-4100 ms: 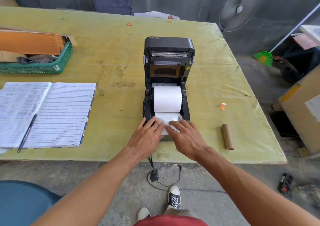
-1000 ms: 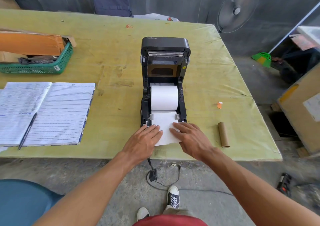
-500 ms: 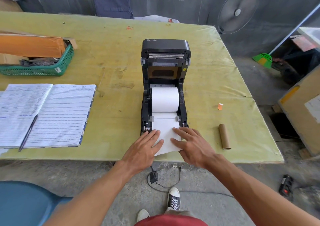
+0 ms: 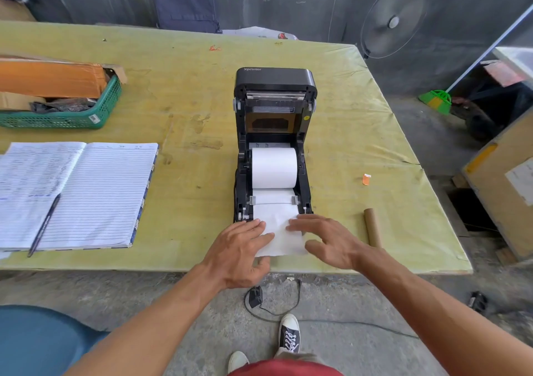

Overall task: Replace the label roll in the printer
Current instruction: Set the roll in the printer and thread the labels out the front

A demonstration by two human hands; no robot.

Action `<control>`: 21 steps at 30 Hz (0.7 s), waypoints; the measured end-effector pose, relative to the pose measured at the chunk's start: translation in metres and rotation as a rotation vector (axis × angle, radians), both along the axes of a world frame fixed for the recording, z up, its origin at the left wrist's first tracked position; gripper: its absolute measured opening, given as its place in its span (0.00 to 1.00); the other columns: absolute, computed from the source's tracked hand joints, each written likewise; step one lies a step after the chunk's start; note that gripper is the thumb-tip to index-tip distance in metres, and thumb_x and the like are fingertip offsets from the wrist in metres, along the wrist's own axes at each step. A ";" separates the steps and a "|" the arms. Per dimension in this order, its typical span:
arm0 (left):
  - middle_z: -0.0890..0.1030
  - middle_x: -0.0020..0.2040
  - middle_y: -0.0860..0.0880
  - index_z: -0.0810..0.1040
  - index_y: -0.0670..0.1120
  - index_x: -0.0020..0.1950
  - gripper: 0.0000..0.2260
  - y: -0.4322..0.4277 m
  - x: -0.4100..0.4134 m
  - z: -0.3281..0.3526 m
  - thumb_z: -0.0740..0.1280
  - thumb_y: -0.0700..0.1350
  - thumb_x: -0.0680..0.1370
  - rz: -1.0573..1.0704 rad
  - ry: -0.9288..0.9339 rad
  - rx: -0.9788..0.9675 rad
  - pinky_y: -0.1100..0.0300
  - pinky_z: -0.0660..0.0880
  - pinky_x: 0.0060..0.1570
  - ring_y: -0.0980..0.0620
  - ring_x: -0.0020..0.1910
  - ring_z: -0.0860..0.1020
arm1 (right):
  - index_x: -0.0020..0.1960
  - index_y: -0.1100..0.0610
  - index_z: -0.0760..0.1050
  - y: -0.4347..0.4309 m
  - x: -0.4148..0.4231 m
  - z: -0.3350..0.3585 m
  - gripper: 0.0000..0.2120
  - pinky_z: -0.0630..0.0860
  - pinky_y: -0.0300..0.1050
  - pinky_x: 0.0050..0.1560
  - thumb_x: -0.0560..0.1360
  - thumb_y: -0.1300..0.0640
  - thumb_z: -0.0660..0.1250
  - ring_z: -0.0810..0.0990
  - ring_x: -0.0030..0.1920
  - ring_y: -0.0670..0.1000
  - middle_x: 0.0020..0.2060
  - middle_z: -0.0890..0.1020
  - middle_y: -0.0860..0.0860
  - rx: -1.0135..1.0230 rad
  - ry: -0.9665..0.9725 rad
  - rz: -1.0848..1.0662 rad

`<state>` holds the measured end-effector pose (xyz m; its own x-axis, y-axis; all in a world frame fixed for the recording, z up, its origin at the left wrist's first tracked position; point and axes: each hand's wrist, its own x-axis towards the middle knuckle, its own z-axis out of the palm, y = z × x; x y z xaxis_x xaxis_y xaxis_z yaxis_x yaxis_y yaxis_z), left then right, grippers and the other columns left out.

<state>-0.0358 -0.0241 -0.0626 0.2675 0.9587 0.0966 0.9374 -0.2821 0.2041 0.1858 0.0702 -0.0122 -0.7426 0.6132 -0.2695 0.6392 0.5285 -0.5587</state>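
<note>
A black label printer (image 4: 274, 87) stands on the table with its lid swung up and back. A white label roll (image 4: 274, 167) sits in its bay. The paper strip (image 4: 278, 231) runs from the roll, between two grey guides, out over the front onto the table. My left hand (image 4: 240, 253) lies flat on the strip's left edge with straight fingers. My right hand (image 4: 327, 241) hovers with spread fingers at the strip's right edge, fingertips on or just above it. An empty brown cardboard core (image 4: 372, 227) lies to the right of the printer.
An open lined notebook (image 4: 86, 194) with a pen (image 4: 43, 225) lies at the left. A green basket (image 4: 72, 116) holding cardboard sits at the far left. A small orange scrap (image 4: 366, 179) lies right of the printer. A power adapter (image 4: 255, 296) and cable hang below the table edge.
The paper strip has been drawn further out of the printer toward the table edge. Both hands slid back with it, and the right hand's fingers have now lifted and spread.
</note>
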 end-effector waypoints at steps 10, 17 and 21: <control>0.81 0.31 0.47 0.79 0.44 0.32 0.19 0.024 -0.004 0.019 0.61 0.50 0.80 0.216 -0.515 -0.064 0.58 0.74 0.29 0.53 0.22 0.74 | 0.60 0.59 0.81 0.013 -0.024 -0.017 0.16 0.76 0.53 0.59 0.80 0.51 0.63 0.80 0.59 0.57 0.59 0.84 0.54 0.284 0.035 -0.223; 0.48 0.81 0.43 0.46 0.42 0.80 0.25 0.028 0.012 0.002 0.48 0.48 0.86 0.129 0.247 -0.184 0.43 0.38 0.76 0.46 0.80 0.44 | 0.67 0.60 0.76 -0.007 -0.028 -0.049 0.25 0.72 0.70 0.60 0.73 0.53 0.74 0.75 0.68 0.60 0.65 0.80 0.54 0.630 -0.247 -0.067; 0.43 0.81 0.43 0.40 0.42 0.80 0.25 0.034 0.015 0.001 0.45 0.46 0.86 0.174 0.320 -0.200 0.35 0.31 0.68 0.45 0.79 0.37 | 0.79 0.59 0.58 -0.005 -0.031 -0.054 0.25 0.50 0.73 0.71 0.83 0.57 0.58 0.51 0.79 0.60 0.78 0.62 0.54 0.553 -0.276 -0.041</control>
<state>-0.0209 0.0103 -0.0614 0.0860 0.9837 -0.1582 0.9926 -0.0982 -0.0708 0.1545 0.0650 -0.0659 -0.6637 0.7434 -0.0824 0.7469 0.6646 -0.0201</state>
